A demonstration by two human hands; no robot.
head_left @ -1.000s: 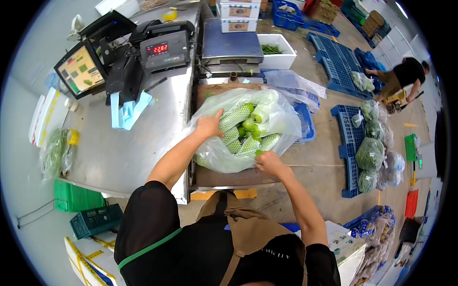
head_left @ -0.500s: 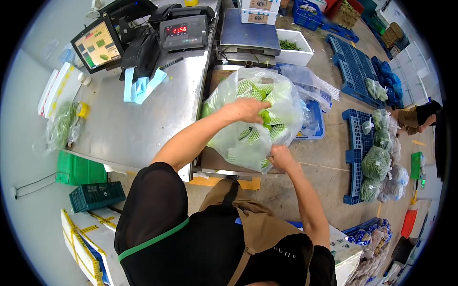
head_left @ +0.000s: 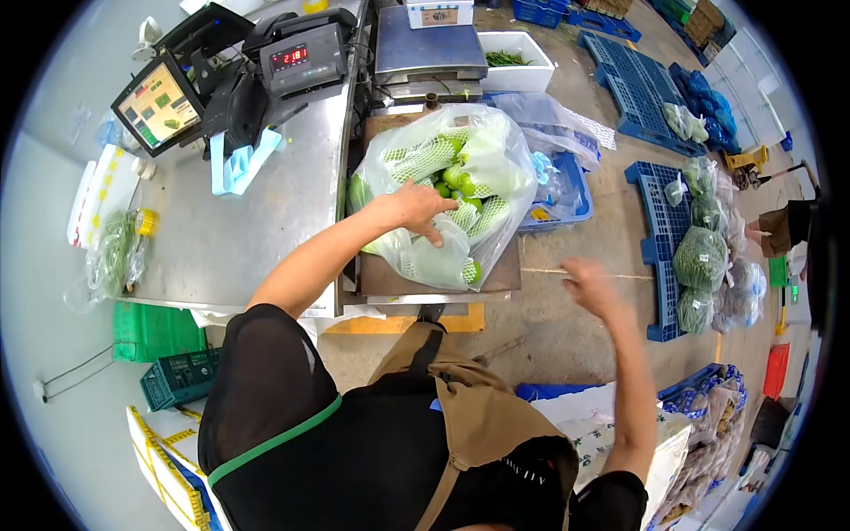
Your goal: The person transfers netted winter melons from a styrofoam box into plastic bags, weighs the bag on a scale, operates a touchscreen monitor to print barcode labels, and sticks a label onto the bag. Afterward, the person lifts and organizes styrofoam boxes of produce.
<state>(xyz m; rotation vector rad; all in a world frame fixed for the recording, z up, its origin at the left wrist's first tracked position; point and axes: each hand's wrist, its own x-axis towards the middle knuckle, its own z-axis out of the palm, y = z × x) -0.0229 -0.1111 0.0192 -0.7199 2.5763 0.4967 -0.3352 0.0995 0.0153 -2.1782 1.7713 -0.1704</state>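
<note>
A large clear plastic bag [head_left: 500, 173] sits on the brown platform [head_left: 496, 276] in front of me. Green gourd-like vegetables [head_left: 456, 180] in white foam nets show through its open top. My left hand [head_left: 423, 212] rests on the near left part of the opening, fingers stretched and spread over the produce, gripping nothing. Away from the bag on the right, over the floor, is my right hand [head_left: 589, 285]. Motion blurs its fingers, and I cannot tell how they are closed.
Left is a metal table [head_left: 204, 239] with a scale display [head_left: 301, 57], touchscreen [head_left: 159, 104] and blue strip [head_left: 239, 168]. Beyond the bag stand a platform scale [head_left: 429, 44] and white box of green produce [head_left: 513, 60]. Right are a blue crate [head_left: 571, 208] and pallets [head_left: 655, 248].
My right hand has let go of the bag's near right edge and moved right. My left hand has drawn back slightly over the opening. More produce shows, and the red readout has changed.
</note>
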